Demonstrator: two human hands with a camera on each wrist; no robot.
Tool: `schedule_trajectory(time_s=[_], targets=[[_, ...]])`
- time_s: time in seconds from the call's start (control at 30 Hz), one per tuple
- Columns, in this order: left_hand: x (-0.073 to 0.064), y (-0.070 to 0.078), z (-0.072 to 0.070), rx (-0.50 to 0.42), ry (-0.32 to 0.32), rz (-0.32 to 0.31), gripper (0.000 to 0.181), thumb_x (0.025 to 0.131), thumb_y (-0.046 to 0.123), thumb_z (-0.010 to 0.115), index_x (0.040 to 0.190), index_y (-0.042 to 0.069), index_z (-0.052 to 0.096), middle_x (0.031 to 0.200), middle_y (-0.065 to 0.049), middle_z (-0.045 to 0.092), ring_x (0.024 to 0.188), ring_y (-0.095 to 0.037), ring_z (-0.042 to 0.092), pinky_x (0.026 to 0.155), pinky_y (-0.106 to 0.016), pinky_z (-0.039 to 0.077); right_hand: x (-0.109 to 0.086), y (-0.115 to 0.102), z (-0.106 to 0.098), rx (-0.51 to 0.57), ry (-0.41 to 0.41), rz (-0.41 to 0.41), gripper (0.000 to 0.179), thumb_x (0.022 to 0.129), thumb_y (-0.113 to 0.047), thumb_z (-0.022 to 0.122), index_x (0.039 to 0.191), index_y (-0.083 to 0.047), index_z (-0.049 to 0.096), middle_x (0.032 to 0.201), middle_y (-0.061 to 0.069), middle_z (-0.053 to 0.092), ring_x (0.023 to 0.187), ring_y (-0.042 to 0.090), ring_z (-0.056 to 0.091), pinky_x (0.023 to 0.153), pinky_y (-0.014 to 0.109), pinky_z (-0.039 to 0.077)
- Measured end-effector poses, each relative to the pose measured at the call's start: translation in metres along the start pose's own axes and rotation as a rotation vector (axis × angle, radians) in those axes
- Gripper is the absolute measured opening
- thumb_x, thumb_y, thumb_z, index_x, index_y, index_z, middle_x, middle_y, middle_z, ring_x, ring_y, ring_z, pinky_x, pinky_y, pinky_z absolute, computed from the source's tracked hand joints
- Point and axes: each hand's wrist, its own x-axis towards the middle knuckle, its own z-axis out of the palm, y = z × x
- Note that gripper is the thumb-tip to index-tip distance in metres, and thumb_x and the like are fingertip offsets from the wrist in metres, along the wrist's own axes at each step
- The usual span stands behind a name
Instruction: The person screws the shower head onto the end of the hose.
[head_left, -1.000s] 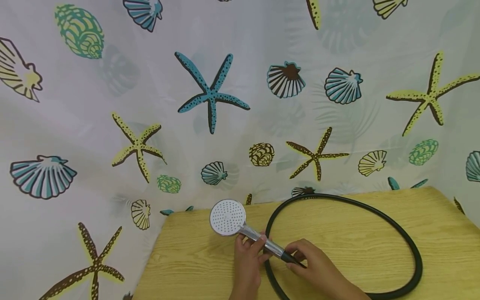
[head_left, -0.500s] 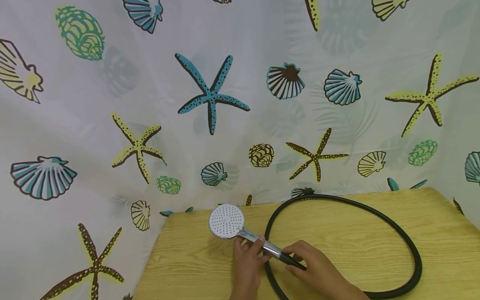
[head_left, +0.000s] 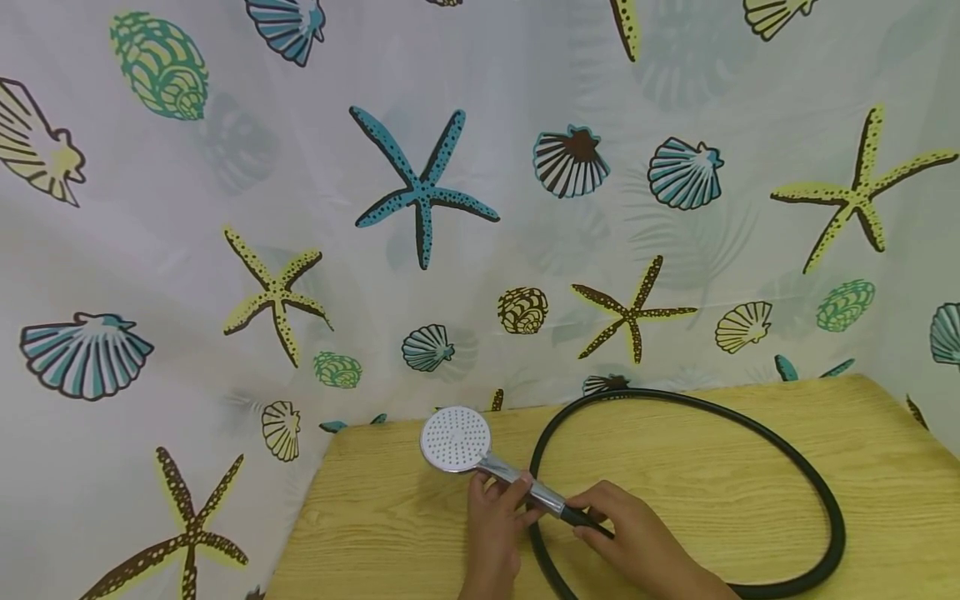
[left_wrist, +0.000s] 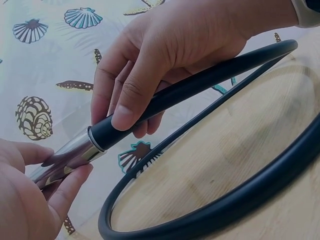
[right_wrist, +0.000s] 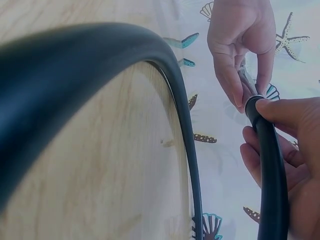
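A chrome shower head (head_left: 456, 439) with a round, dotted white face tilts up over the left part of the table. My left hand (head_left: 495, 521) grips its shiny handle (left_wrist: 65, 162) between thumb and fingers. At the handle's lower end, the black connector of a hose (left_wrist: 165, 100) meets the metal rim. My right hand (head_left: 626, 529) pinches that connector with thumb and fingers, close to the joint. In the right wrist view the hose end (right_wrist: 267, 150) runs down from the handle past the right palm. Whether the joint is threaded tight cannot be seen.
The black hose loops widely over the right side of the wood-grain table (head_left: 375, 508), its far curve at the back edge. A white curtain (head_left: 487, 208) printed with shells and starfish hangs behind the table and along both sides.
The shower head dips slightly and comes back up, staying nearly in place. Both hands keep their grips on the handle and the hose connector.
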Motion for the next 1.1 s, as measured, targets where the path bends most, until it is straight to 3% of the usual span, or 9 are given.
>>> schedule_trajectory(time_s=[1.1], targets=[[0.0015, 0.0002, -0.0026, -0.030, -0.070, 0.019, 0.071, 0.094, 0.008, 0.067, 0.152, 0.004, 0.026, 0.132, -0.021, 0.058, 0.112, -0.027, 0.067, 0.083, -0.039, 0.065, 0.0007, 0.0009, -0.0019, 0.098, -0.035, 0.111, 0.025, 0.096, -0.021, 0.070, 0.121, -0.018, 0.068, 0.109, -0.005, 0.068, 0.090, 0.003, 0.068, 0.084, 0.023, 0.061]])
